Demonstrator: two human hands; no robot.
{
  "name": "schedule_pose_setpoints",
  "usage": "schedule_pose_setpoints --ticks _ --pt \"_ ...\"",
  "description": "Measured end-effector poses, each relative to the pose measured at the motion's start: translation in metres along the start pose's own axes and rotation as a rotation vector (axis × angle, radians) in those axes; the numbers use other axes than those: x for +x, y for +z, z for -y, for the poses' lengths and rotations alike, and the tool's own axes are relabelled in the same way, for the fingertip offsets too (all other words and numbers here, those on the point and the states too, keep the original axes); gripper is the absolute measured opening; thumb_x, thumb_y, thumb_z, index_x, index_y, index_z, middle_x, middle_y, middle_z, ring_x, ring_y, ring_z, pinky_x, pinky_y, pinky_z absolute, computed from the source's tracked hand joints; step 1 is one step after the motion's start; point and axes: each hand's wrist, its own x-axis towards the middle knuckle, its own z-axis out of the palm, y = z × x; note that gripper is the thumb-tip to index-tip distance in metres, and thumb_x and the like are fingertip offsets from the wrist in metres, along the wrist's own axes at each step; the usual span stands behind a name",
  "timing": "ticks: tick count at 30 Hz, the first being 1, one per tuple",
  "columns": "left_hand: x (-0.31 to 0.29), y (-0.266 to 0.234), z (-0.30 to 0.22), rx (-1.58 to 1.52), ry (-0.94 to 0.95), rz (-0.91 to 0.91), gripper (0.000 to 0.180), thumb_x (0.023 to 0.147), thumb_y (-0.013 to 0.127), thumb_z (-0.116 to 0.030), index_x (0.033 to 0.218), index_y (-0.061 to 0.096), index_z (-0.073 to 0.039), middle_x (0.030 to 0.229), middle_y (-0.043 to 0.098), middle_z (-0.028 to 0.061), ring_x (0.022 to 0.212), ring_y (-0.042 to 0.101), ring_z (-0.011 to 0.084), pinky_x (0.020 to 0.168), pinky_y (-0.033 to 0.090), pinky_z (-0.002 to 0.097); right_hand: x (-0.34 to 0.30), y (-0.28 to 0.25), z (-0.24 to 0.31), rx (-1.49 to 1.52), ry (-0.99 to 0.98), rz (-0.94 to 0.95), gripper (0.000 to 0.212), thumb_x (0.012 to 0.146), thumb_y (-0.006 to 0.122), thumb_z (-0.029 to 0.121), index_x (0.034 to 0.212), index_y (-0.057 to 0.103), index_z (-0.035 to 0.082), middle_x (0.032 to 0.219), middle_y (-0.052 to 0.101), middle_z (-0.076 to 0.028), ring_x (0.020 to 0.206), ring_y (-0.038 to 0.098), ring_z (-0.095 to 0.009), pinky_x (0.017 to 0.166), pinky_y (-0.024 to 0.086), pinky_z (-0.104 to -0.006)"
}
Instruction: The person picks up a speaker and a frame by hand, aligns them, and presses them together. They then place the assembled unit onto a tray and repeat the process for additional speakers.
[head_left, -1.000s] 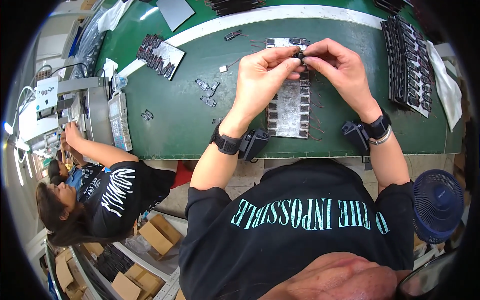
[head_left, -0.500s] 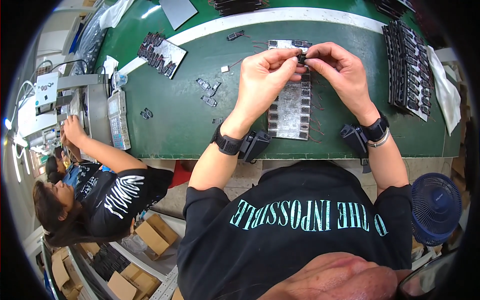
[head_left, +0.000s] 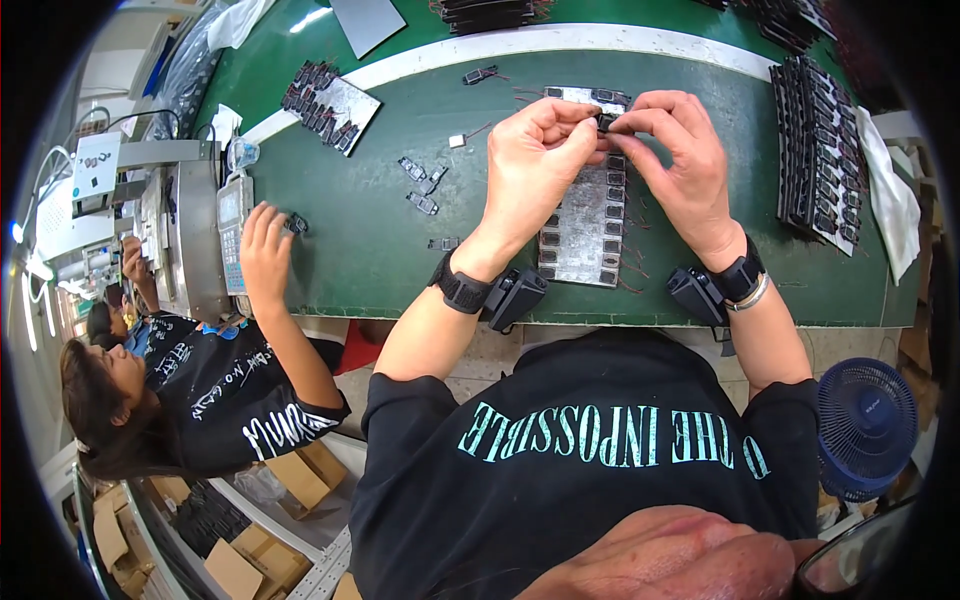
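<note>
Over the far end of a metal tray, my left hand and my right hand meet at the fingertips. Both pinch a small black component, partly hidden by the fingers. Along the tray's edges sit rows of similar black rectangular parts, thin dark red wires trailing off the right side. To the left on the green table lie several loose black-and-grey parts and a small white block with a wire.
A second loaded tray lies at the far left. Stacked trays of parts stand at right, beside a white cloth. A co-worker's hand is by the keypad machine. A blue fan is at lower right.
The co-worker's arm has swung from the machine to the table's left edge, by a loose black part. My hands keep pinching the small component, my right fingers slightly shifted.
</note>
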Motion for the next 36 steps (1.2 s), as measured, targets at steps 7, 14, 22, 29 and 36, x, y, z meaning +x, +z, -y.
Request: schedule_pose_setpoints --ticks 7,14,22,29,36 --pt "0.001 0.001 0.0 -0.05 -0.005 -0.024 0.015 0.094 0.061 -0.004 0.105 0.062 0.006 0.092 0.071 0.0122 0.081 0.07 0.0142 0.074 0.06 0.0252 -0.004 0.006 0.001 0.102 0.098 -0.001 0.016 0.079 0.071 0.0 0.094 0.067 0.004 0.094 0.062 -0.007 0.086 0.062 -0.022 0.073 0.051 -0.0311" --pt "0.0 0.004 0.003 -0.077 -0.013 -0.032 0.013 0.094 0.061 -0.004 0.103 0.062 0.006 0.091 0.07 0.0112 0.079 0.07 0.0135 0.073 0.06 0.0256 -0.006 0.005 0.002 0.179 0.173 -0.004 0.016 0.081 0.069 0.001 0.097 0.068 0.004 0.091 0.064 -0.007 0.083 0.064 -0.021 0.071 0.053 -0.0303" --pt "0.001 0.005 0.008 -0.047 0.02 -0.042 0.014 0.094 0.061 -0.004 0.103 0.062 0.006 0.09 0.071 0.0117 0.078 0.07 0.0132 0.073 0.059 0.0251 -0.009 0.006 -0.001 0.416 0.439 0.084 0.015 0.089 0.067 0.004 0.103 0.068 0.001 0.094 0.067 -0.002 0.083 0.062 -0.009 0.078 0.051 -0.0228" --pt "0.001 0.004 0.009 -0.012 0.009 -0.037 0.014 0.093 0.062 -0.005 0.102 0.063 0.006 0.089 0.071 0.0119 0.078 0.07 0.0127 0.072 0.059 0.0248 -0.01 0.009 -0.007 0.597 0.577 0.096 0.014 0.091 0.066 0.007 0.103 0.068 0.0 0.097 0.067 0.0 0.086 0.061 -0.006 0.08 0.051 -0.0214" --pt "0.001 0.004 0.007 0.097 -0.012 0.001 0.015 0.094 0.061 -0.002 0.106 0.062 0.007 0.096 0.07 0.0128 0.086 0.07 0.0159 0.077 0.06 0.0256 -0.01 0.01 -0.009 0.532 0.549 0.097 0.013 0.09 0.066 0.007 0.101 0.067 0.0 0.095 0.066 -0.003 0.085 0.063 -0.009 0.077 0.051 -0.0234"
